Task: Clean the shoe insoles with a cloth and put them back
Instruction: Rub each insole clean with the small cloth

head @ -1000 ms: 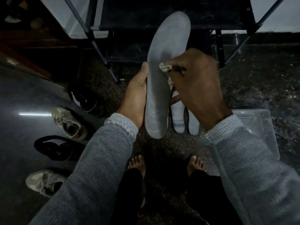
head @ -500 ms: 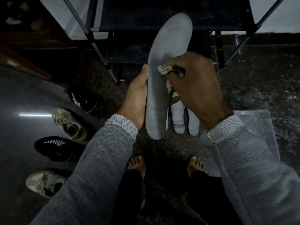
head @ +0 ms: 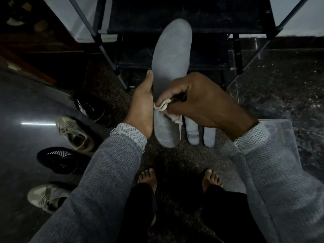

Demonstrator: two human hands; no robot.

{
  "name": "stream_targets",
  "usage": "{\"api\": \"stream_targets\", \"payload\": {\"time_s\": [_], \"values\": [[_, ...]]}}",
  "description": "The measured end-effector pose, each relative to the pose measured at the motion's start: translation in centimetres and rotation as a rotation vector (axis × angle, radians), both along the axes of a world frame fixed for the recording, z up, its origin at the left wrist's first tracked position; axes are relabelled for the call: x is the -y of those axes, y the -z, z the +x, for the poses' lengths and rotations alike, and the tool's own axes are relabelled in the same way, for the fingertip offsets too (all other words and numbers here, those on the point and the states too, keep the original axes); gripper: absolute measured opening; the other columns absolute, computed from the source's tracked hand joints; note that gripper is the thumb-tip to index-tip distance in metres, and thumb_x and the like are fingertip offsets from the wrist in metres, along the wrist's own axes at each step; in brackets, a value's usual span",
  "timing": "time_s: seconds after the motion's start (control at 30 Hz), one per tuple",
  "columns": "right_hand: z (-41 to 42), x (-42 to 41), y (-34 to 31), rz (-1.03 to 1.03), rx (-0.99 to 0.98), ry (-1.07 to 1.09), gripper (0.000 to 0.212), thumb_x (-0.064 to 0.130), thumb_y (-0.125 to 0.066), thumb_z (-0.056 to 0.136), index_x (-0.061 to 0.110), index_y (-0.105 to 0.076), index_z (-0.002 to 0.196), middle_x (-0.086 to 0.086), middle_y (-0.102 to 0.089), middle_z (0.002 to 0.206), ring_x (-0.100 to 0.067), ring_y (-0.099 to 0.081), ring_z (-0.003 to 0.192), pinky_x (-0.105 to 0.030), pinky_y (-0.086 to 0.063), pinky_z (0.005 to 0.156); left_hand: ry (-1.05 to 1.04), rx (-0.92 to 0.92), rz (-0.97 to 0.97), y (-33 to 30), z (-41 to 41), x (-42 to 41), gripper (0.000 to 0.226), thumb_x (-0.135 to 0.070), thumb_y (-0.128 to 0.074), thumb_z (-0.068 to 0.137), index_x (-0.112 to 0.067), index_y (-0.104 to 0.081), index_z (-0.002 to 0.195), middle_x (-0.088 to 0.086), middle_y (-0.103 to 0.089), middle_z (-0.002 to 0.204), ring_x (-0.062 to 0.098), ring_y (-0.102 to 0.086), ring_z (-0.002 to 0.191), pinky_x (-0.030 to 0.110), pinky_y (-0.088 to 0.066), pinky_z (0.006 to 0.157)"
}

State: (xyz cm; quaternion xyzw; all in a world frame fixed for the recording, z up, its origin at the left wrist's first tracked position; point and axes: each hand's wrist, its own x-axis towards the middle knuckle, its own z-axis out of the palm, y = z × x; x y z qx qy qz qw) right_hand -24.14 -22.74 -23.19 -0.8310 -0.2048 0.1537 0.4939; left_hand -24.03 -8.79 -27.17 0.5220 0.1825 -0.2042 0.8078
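Shoes sit in a row on the dark floor (head: 26, 102) at left. Long grey foam insole (head: 172, 55) stands upright, cupped by the left hand (head: 142, 109); right hand (head: 201, 100) pinches a small crumpled beige cloth (head: 164, 106) against its lower half.

A single head-worn wide-angle view is given, aimed forward and steeply down. Both forearms are framed close, entering from the bottom corners, with the left hand (head: 142, 104) and right hand (head: 201, 100) near centre. Bare feet are seen at the bottom, the floor (head: 280, 88) beyond. Edges are bent by lens distortion. No second view is provided.
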Motion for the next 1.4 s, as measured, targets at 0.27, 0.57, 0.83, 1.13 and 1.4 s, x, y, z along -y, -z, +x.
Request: {"api": "stream_targets", "payload": {"time_s": [0.27, 0.57, 0.83, 1.13, 1.4], "values": [[0.1, 0.1, 1.0, -0.099, 0.212, 0.407, 0.017, 0.003, -0.065, 0.086, 0.015, -0.076, 0.093, -0.001, -0.070, 0.089, -0.011, -0.066, 0.078, -0.020, -0.054, 0.075, 0.132, -0.039, 0.031, 2.8, 0.0, 0.2, 0.049, -0.046, -0.029, 0.101, -0.012, -0.064, 0.110, 0.010, -0.072, 0.096, 0.022, -0.069, 0.088, 0.035, -0.055, 0.083], [-0.1, -0.7, 0.9, -0.005, 0.118, 0.205, 0.019, -0.001, -0.068, 0.080, 0.013, -0.076, 0.090, -0.001, -0.071, 0.081, -0.006, -0.066, 0.067, -0.018, -0.054, 0.068, 0.334, -0.544, 1.059, 40.2, -15.8, -8.2, 0.049, -0.025, -0.016, 0.103, -0.021, -0.016, 0.153, 0.008, -0.023, 0.159, 0.033, -0.026, 0.143, 0.047, -0.019, 0.116], [0.0, -0.6, 0.6, -0.015, 0.101, 0.076, 0.025, -0.006, -0.065, 0.078, 0.012, -0.076, 0.090, 0.004, -0.070, 0.081, -0.008, -0.068, 0.070, -0.025, -0.057, 0.069, 0.138, -0.721, 0.906, 38.4, -14.6, -8.0, 0.049, -0.022, -0.013, 0.105, -0.020, -0.012, 0.154, 0.007, -0.019, 0.160, 0.032, -0.021, 0.145, 0.045, -0.016, 0.118], [0.3, 0.1, 0.7, -0.180, 0.285, 0.450, 0.013, 0.008, -0.066, 0.086, 0.015, -0.075, 0.091, 0.006, -0.063, 0.086, -0.002, -0.060, 0.075, -0.009, -0.045, 0.073, 0.113, -0.525, 1.090, 38.3, -14.0, -7.5, 0.065, -0.032, 0.011, 0.095, -0.023, -0.013, 0.154, 0.005, -0.016, 0.162, 0.031, -0.018, 0.146, 0.046, -0.014, 0.119], [0.4, 0.7, 0.5, -0.201, 0.233, 0.202, 0.021, 0.000, -0.065, 0.082, 0.014, -0.076, 0.094, 0.008, -0.066, 0.085, -0.006, -0.065, 0.082, -0.020, -0.052, 0.079, 0.350, -0.469, 1.016, 36.3, -15.1, -6.9, 0.049, -0.025, -0.011, 0.105, -0.025, -0.010, 0.154, 0.006, -0.014, 0.162, 0.033, -0.017, 0.146, 0.046, -0.014, 0.118]]}}
